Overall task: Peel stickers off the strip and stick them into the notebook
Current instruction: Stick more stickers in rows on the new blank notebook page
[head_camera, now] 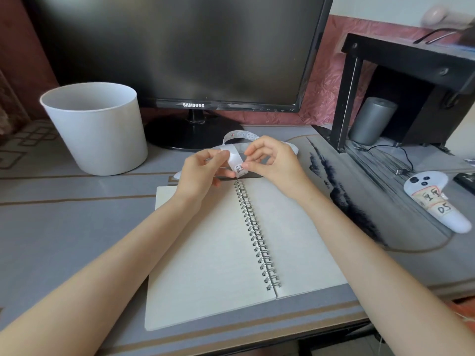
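An open spiral-bound notebook with blank cream pages (213, 253) lay on the grey desk (64, 227). Over the notebook's far edge, above its wire spine, the left hand (200, 173) pinched a white paper sticker strip (235, 161) between thumb and fingers. The right hand (272, 160) pinched the strip's end at a small bear sticker. The rest of the strip looped away just beyond the notebook. To the notebook's right lay a white labelled handheld controller (434, 204). Beyond its far left corner stood a white round plastic bucket (97, 129), and behind the notebook a black Samsung monitor (180, 47).
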`<state>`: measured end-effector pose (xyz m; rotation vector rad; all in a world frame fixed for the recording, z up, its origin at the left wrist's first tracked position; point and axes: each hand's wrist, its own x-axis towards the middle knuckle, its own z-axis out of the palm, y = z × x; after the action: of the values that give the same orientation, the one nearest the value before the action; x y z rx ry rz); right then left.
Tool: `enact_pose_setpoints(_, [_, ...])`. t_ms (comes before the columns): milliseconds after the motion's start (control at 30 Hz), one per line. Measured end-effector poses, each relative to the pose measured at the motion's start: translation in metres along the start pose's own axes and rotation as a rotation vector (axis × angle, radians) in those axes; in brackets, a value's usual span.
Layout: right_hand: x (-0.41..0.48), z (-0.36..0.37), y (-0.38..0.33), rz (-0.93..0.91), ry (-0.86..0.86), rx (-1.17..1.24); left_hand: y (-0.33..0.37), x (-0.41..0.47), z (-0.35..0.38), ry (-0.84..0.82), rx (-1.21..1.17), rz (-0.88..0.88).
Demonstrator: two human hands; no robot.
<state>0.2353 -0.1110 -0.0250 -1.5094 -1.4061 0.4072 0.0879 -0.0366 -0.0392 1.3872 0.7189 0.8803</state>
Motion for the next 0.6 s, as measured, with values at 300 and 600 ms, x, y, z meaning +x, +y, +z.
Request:
enact_pose_setpoints(300, [-0.0042,0.0062,0.0039,-0.003,0.113,0.129,-0.0055,0.0004,0.0010,-0.079,0.011,0.016])
enact_pose_setpoints(600, [-0.0038,0.0092,0.0096,0.005,0.102,0.039,-0.0068,0.0002,0.0028,-0.076,-0.014,0.046])
